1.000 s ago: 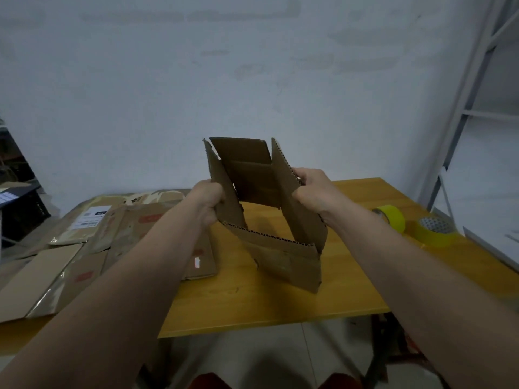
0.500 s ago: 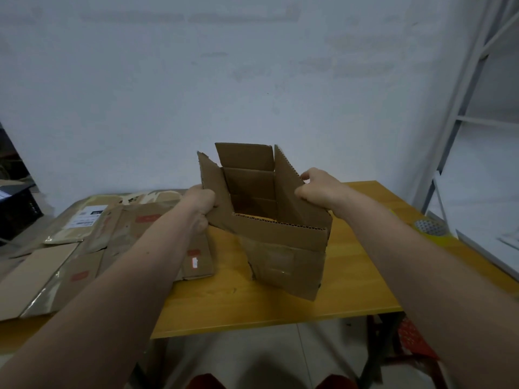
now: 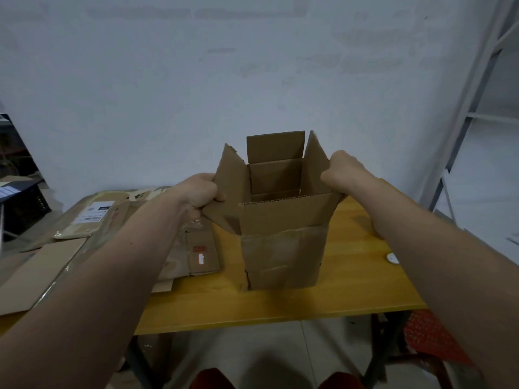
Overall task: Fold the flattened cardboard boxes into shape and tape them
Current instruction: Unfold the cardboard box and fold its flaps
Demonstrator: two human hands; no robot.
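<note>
A brown cardboard box (image 3: 282, 254) stands upright on the yellow wooden table (image 3: 280, 307), squared into shape with its top flaps raised. My left hand (image 3: 200, 193) grips the left flap. My right hand (image 3: 341, 171) grips the right flap near its upper edge. The near flap folds down toward me over the front wall. The far flap stands straight up. No tape roll shows in this view.
Several flattened cardboard boxes (image 3: 92, 226) lie stacked on the table's left side. A small white object (image 3: 392, 258) sits at the right. A metal shelf frame (image 3: 471, 108) rises on the right, and a red stool (image 3: 432, 338) stands under the table's right corner.
The box has swung from a skewed, half-open shape to a squared upright one and come down onto the table. Both hands kept their hold. The view shifted, so the tape rolls left the frame.
</note>
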